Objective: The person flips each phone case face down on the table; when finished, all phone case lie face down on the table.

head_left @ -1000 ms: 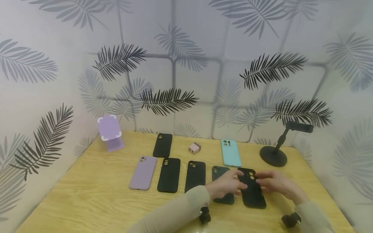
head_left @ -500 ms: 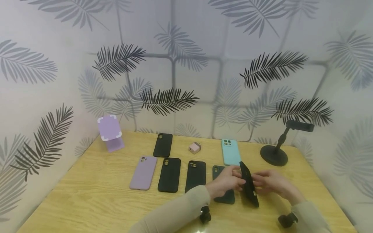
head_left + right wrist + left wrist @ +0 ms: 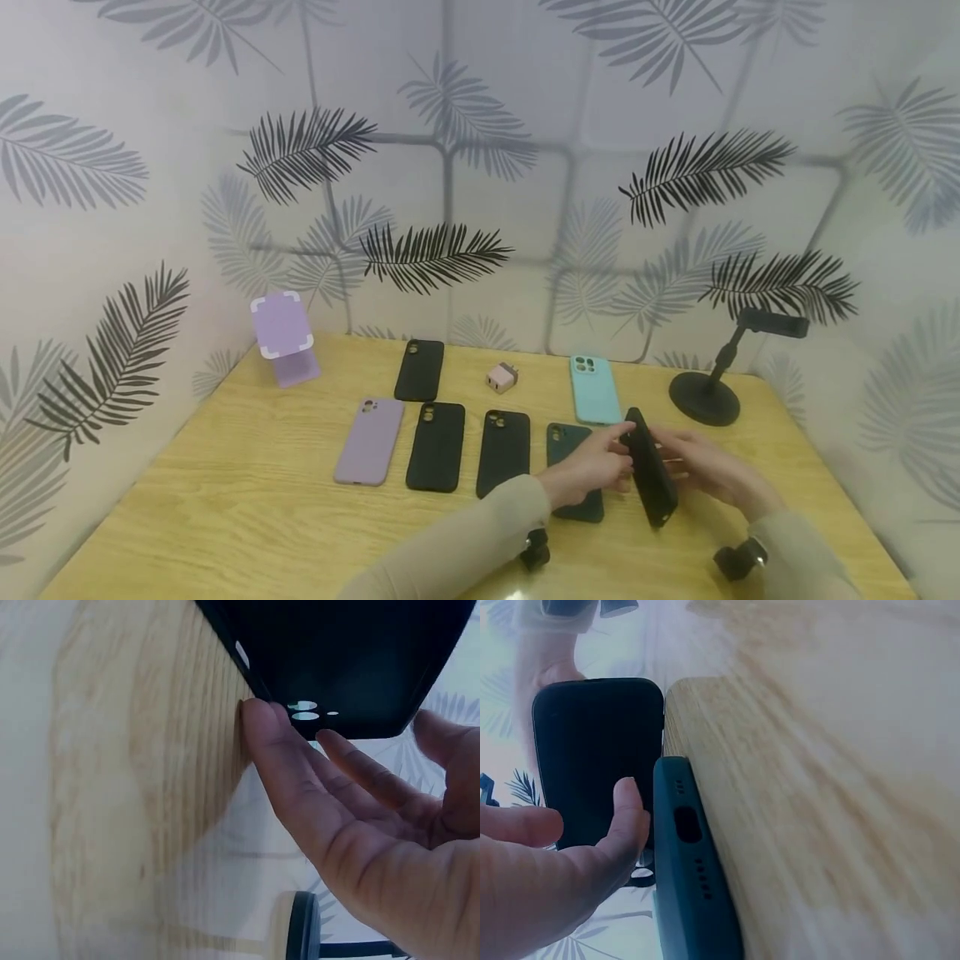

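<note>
A black phone case (image 3: 651, 479) stands tilted on its edge between the two hands at the right of the table. In the right wrist view its hollow inside and camera holes (image 3: 305, 716) show. My right hand (image 3: 708, 471) holds it near the camera end, fingers at one long edge and thumb at the other. The left hand (image 3: 588, 471) reaches in from the other side, its fingertips right at the case, overlapping its face in the left wrist view. Under the left hand lies a dark green phone case (image 3: 694, 862), partly hidden.
To the left lie a purple case (image 3: 370, 442) and black cases (image 3: 437, 450); a turquoise case (image 3: 595, 392) lies behind. A pink charger plug (image 3: 501, 378), a purple stand (image 3: 288, 337) and a black stand (image 3: 705, 400) are towards the wall.
The black case has gone from lying flat to standing tilted on its edge, and has since turned and shifted slightly. The left fingers have moved up towards its upper end.
</note>
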`<move>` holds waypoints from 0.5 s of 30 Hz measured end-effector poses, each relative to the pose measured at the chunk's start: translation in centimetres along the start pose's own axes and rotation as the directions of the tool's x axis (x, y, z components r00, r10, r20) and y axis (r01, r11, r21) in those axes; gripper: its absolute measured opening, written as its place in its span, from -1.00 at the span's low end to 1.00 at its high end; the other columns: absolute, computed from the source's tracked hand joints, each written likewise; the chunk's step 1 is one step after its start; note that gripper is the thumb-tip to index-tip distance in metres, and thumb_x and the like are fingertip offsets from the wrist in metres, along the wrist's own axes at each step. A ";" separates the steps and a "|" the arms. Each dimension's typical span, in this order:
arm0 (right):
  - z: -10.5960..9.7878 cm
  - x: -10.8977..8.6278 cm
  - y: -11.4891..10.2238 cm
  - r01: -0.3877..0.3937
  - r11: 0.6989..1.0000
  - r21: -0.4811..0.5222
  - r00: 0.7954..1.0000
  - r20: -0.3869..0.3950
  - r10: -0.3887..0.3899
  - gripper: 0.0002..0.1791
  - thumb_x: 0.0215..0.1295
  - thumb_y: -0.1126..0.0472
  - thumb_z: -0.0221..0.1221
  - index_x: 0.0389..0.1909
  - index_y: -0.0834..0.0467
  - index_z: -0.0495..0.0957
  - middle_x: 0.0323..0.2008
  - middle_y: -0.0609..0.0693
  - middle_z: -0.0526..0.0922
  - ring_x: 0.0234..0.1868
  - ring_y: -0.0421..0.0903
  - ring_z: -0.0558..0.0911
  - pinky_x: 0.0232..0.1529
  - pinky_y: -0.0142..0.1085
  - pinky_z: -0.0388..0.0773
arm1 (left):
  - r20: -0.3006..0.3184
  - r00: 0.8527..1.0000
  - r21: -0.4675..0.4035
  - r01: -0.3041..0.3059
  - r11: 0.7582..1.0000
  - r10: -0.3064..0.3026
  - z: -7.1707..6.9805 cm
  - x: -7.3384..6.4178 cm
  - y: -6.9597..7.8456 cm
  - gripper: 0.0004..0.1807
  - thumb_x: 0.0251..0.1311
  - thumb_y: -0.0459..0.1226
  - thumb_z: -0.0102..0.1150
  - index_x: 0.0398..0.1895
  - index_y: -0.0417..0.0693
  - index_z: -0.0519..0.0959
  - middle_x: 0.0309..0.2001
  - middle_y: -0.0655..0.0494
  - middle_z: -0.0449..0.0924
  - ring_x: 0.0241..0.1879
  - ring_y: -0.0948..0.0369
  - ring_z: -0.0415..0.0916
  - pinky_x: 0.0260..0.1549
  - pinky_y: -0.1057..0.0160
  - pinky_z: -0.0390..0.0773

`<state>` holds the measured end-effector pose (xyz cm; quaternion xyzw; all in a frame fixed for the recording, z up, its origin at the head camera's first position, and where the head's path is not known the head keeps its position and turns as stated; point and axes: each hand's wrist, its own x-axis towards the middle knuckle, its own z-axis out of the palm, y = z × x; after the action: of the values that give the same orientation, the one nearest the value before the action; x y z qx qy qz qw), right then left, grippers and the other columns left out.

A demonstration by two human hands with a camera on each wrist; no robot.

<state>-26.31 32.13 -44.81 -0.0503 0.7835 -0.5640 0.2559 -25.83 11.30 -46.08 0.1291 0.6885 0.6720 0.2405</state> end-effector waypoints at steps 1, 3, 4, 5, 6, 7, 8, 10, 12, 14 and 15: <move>-0.1 0.0 0.1 0.004 1.000 0.005 1.000 0.009 -0.005 -0.22 0.58 -0.12 -0.20 0.40 0.52 0.07 0.19 0.40 0.48 0.10 0.06 0.62 0.10 -0.01 0.60 | 0.007 1.000 0.012 0.003 1.000 -0.003 0.0 0.1 0.0 -0.32 0.26 -0.54 -0.02 0.43 0.11 0.31 0.12 -0.17 0.49 -0.04 0.03 0.58 -0.23 0.03 0.69; -0.2 -0.1 0.2 0.004 0.999 0.045 1.000 0.024 -0.005 -0.23 0.57 -0.10 -0.16 0.42 0.50 0.04 0.23 0.45 0.43 0.12 0.10 0.62 0.10 -0.01 0.60 | 0.025 1.000 0.030 0.008 1.000 -0.009 -0.1 0.1 -0.1 -0.30 0.23 -0.55 -0.02 0.43 0.14 0.32 0.12 -0.16 0.52 -0.05 0.04 0.59 -0.25 0.04 0.68; -0.2 -0.1 0.3 0.004 0.998 0.064 0.999 0.033 -0.006 -0.21 0.57 -0.10 -0.17 0.43 0.51 0.01 0.26 0.48 0.38 0.14 0.11 0.61 0.10 -0.01 0.60 | 0.034 0.999 0.039 0.011 0.999 -0.012 -0.2 0.2 -0.1 -0.29 0.22 -0.55 -0.02 0.43 0.15 0.32 0.12 -0.16 0.53 -0.03 0.03 0.59 -0.24 0.03 0.68; -0.2 -0.2 0.3 0.005 0.997 0.083 0.999 0.039 -0.008 -0.19 0.57 -0.12 -0.17 0.43 0.51 -0.02 0.27 0.49 0.36 0.14 0.12 0.60 0.10 -0.02 0.60 | 0.044 0.999 0.045 0.011 0.999 -0.012 -0.2 0.3 -0.2 -0.28 0.21 -0.56 -0.02 0.42 0.16 0.33 0.13 -0.16 0.54 0.00 0.03 0.59 -0.23 0.02 0.68; -0.2 -0.2 0.4 0.003 0.995 0.099 0.999 0.044 -0.007 -0.18 0.57 -0.13 -0.19 0.43 0.52 -0.04 0.29 0.50 0.34 0.15 0.13 0.60 0.10 -0.02 0.60 | 0.053 0.999 0.048 0.012 0.999 -0.014 -0.3 0.3 -0.2 -0.27 0.21 -0.56 -0.03 0.42 0.17 0.33 0.15 -0.15 0.53 0.03 0.03 0.58 -0.22 0.00 0.68; -0.2 -0.2 0.4 0.002 0.993 0.118 0.999 0.048 -0.007 -0.16 0.57 -0.16 -0.21 0.44 0.52 -0.06 0.29 0.52 0.32 0.16 0.14 0.60 0.11 -0.01 0.60 | 0.061 0.998 0.049 0.011 0.999 -0.014 -0.3 0.3 -0.2 -0.27 0.21 -0.57 -0.04 0.42 0.18 0.33 0.17 -0.14 0.52 0.07 0.02 0.57 -0.20 -0.01 0.68; -0.1 -0.2 0.3 -0.001 0.991 0.132 0.999 0.045 -0.005 -0.15 0.57 -0.17 -0.22 0.43 0.52 -0.06 0.28 0.51 0.35 0.15 0.13 0.60 0.12 0.00 0.59 | 0.070 0.997 0.051 0.010 0.999 -0.013 -0.3 0.3 -0.2 -0.27 0.22 -0.57 -0.06 0.42 0.18 0.34 0.21 -0.14 0.49 0.10 0.01 0.56 -0.18 -0.03 0.67; -0.2 -0.2 0.3 0.012 0.993 0.120 0.999 0.051 -0.018 -0.18 0.57 -0.16 -0.24 0.42 0.52 -0.01 0.24 0.44 0.42 0.14 0.09 0.60 0.13 0.00 0.59 | 0.086 0.996 0.062 0.008 0.998 -0.014 -0.4 0.2 -0.2 -0.29 0.24 -0.57 -0.10 0.42 0.19 0.34 0.24 -0.15 0.47 0.15 0.00 0.52 -0.16 -0.06 0.67; -0.3 -0.1 0.4 0.024 0.994 0.103 0.998 0.053 -0.029 -0.22 0.58 -0.13 -0.24 0.41 0.50 0.07 0.23 0.36 0.47 0.14 0.06 0.60 0.15 0.01 0.57 | 0.100 0.995 0.070 0.011 0.997 -0.018 -0.3 0.1 0.0 -0.31 0.27 -0.56 -0.14 0.41 0.18 0.36 0.25 -0.16 0.45 0.17 0.00 0.49 -0.14 -0.06 0.67; -0.5 -0.1 0.5 0.035 0.996 0.083 0.998 0.042 -0.038 -0.27 0.59 -0.10 -0.20 0.39 0.49 0.13 0.22 0.28 0.51 0.13 0.03 0.60 0.15 -0.01 0.57 | 0.110 0.994 0.078 0.020 0.997 -0.028 -0.3 -0.1 0.2 -0.34 0.29 -0.55 -0.15 0.40 0.18 0.37 0.26 -0.18 0.44 0.19 0.01 0.47 -0.10 -0.06 0.66; -0.6 -0.2 0.6 0.038 0.997 0.068 0.998 0.037 -0.041 -0.28 0.59 -0.08 -0.20 0.39 0.49 0.13 0.22 0.26 0.51 0.13 0.03 0.61 0.14 -0.02 0.58 | 0.113 0.993 0.080 0.026 0.996 -0.035 -0.3 -0.1 0.3 -0.35 0.30 -0.54 -0.15 0.39 0.17 0.38 0.26 -0.19 0.43 0.20 0.00 0.46 -0.08 -0.07 0.65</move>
<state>-26.28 32.94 -45.13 -0.0682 0.7579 -0.5938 0.2613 -25.91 10.99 -45.79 0.1661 0.7012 0.6324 0.2843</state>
